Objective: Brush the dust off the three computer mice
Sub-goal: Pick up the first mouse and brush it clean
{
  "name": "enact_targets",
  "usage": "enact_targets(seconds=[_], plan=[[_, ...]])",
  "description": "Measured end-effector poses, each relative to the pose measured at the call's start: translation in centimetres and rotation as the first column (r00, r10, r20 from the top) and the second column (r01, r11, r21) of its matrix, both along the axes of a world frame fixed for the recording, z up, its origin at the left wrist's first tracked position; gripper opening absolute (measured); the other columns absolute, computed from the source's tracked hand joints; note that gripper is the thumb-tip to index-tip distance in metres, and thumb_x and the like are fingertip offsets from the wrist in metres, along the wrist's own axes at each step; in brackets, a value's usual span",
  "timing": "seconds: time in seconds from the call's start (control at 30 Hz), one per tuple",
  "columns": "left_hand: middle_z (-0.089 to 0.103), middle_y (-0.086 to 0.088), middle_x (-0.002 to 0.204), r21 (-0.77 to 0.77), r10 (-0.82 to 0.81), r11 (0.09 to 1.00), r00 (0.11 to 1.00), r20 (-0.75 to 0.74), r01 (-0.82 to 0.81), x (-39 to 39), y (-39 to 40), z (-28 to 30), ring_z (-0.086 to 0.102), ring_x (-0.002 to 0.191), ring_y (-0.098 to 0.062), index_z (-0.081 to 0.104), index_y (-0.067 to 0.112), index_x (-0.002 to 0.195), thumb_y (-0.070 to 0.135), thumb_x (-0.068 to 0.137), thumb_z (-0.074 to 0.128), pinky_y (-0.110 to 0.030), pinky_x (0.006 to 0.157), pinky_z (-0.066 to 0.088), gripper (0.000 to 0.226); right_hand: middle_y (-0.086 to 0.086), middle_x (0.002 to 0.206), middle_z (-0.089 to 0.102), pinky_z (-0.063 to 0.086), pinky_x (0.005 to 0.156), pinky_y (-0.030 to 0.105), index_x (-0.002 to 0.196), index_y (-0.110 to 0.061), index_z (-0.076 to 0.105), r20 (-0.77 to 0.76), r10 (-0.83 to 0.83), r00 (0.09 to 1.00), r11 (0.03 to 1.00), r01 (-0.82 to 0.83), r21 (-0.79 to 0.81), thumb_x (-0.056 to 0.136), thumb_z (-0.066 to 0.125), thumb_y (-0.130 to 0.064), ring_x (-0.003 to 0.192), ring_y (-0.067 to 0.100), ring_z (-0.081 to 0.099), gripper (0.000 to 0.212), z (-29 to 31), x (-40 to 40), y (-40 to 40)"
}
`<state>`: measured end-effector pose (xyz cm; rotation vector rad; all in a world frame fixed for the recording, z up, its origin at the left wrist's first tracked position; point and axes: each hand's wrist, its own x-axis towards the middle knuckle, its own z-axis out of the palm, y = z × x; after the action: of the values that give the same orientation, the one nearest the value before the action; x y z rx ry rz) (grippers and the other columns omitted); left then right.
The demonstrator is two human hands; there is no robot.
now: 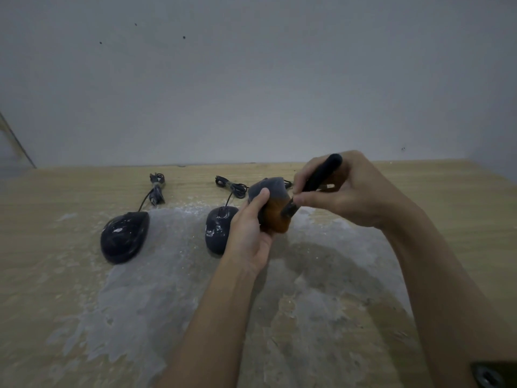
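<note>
My left hand (249, 233) holds a black mouse (267, 189) lifted above the table, tilted up. My right hand (344, 191) grips a brush by its black handle (321, 175). The orange-brown bristles (275, 217) press against the held mouse. A second black mouse (216, 228) with white dust specks lies on the table, partly hidden by my left hand. A third black mouse (124, 236), also speckled, lies further left. Each resting mouse has a bundled cable (156, 189) behind it.
The wooden table (56, 289) carries a wide smear of white dust (173, 275) in the middle. A grey wall (251, 79) rises right behind the table's back edge. A dark object (492, 373) shows at the bottom right corner.
</note>
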<state>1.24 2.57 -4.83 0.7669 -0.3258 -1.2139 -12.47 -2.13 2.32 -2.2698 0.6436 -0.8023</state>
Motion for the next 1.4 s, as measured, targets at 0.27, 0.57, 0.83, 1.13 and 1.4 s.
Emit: enact_targets(seconds=[0.27,0.57,0.83,1.13,1.4], plan=[[0.061,-0.009,0.113,-0.047,-0.03,0.998,0.991,0.127,0.037,0.6,0.1,0.0,0.06,0.099,-0.02,0.05,0.012,0.127,0.01,0.089,0.052,-0.027,0.065,0.058,0.038,0.011,0.08,0.066,0.056,0.079,0.032,0.079,-0.005,0.063,0.346,-0.198,0.917,0.979,0.167,0.118,0.073,0.071,0.001,0.079,0.025,0.068,0.011,0.0,-1.7,-1.4],[0.063,-0.003,0.114,-0.064,-0.061,0.994,0.926,0.372,0.091,1.0,0.3,-0.6,0.061,0.102,-0.018,0.048,0.019,0.129,0.006,0.086,0.056,-0.03,0.073,0.057,0.046,0.004,0.075,0.06,0.058,0.072,0.029,0.078,-0.008,0.058,0.497,-0.224,0.838,0.967,0.13,0.217,0.081,0.061,0.002,0.072,0.013,0.068,0.011,-0.1,-0.9,-1.2],[0.06,-0.003,0.12,-0.046,-0.082,0.99,0.824,0.56,0.13,0.9,0.8,-0.7,0.058,0.11,-0.019,0.047,0.028,0.128,0.004,0.083,0.06,-0.035,0.089,0.052,0.052,0.004,0.074,0.061,0.058,0.078,0.044,0.078,-0.01,0.058,0.375,-0.254,0.891,0.956,0.173,0.237,0.082,0.062,-0.004,0.073,0.018,0.068,0.009,-0.6,-0.8,-1.4],[0.047,0.008,0.134,0.017,-0.025,1.0,0.449,0.893,0.022,0.5,1.2,0.3,0.047,0.119,-0.007,0.029,0.025,0.144,0.027,0.077,0.07,-0.031,0.106,0.038,0.079,0.009,0.075,0.065,0.059,0.073,0.035,0.082,-0.003,0.061,0.349,-0.145,0.926,0.989,0.15,0.014,0.081,0.066,-0.008,0.074,0.021,0.069,0.007,0.0,0.4,-0.5],[0.061,0.001,0.112,0.021,0.008,0.99,0.197,0.98,-0.142,0.4,1.1,0.7,0.06,0.104,-0.017,0.01,0.019,0.147,0.032,0.075,0.071,-0.036,0.095,0.049,0.095,0.007,0.071,0.066,0.059,0.071,0.038,0.078,-0.006,0.062,0.359,-0.141,0.923,0.981,0.18,-0.079,0.079,0.068,-0.009,0.071,0.021,0.069,0.007,0.3,0.3,-0.4]])
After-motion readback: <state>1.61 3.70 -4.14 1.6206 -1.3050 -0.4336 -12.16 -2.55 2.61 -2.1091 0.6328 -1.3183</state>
